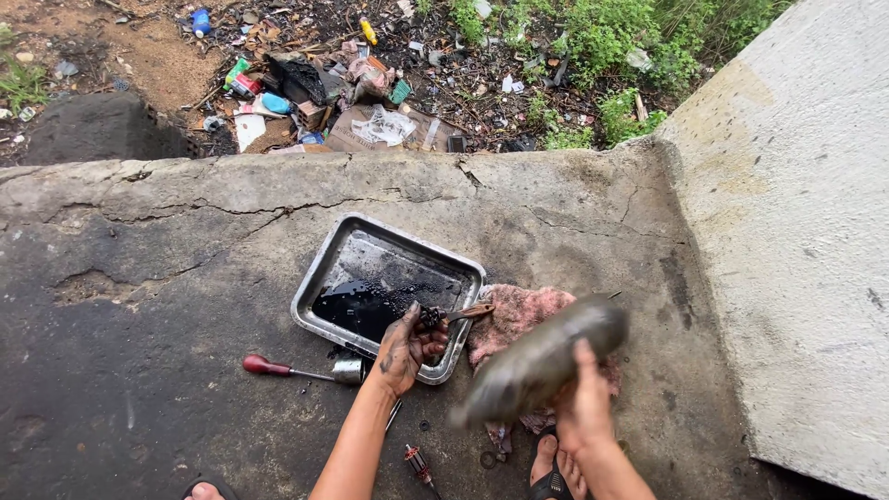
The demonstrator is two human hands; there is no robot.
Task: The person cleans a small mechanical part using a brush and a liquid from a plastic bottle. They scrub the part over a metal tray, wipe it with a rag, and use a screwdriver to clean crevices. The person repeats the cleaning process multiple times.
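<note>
- A cracked concrete slab (167,306), dark with stains, fills the scene; a paler concrete wall (796,231) rises at 3 o'clock, and a litter heap (315,83) of bottles, cardboard and wrappers lies beyond the slab's edge at 12 o'clock.
- A rectangular metal tray (324,268) sits near the centre, tilted on the diagonal, with a pool of black oil (366,306) in its lower half.
- A blurred, grey, long oval part (542,361) is grasped at its near side by the right hand (583,407), whose grip is clenched around it, at 5 o'clock from the tray.
- A pink rag (514,315) lies on the slab just behind that part, at 3 o'clock from the tray.
- The left hand (407,350), black with grease, hovers over the tray's near corner, its grip pinched on a small brush (458,315) with a dark head and wooden handle.
- A red-handled screwdriver (278,368) lies at 8 o'clock from the tray, its tip towards a small metal cup (348,370).
- A small motor armature (417,463) rests at 6 o'clock, beside the left forearm.
- A sandalled foot (554,472) shows at the bottom edge.
</note>
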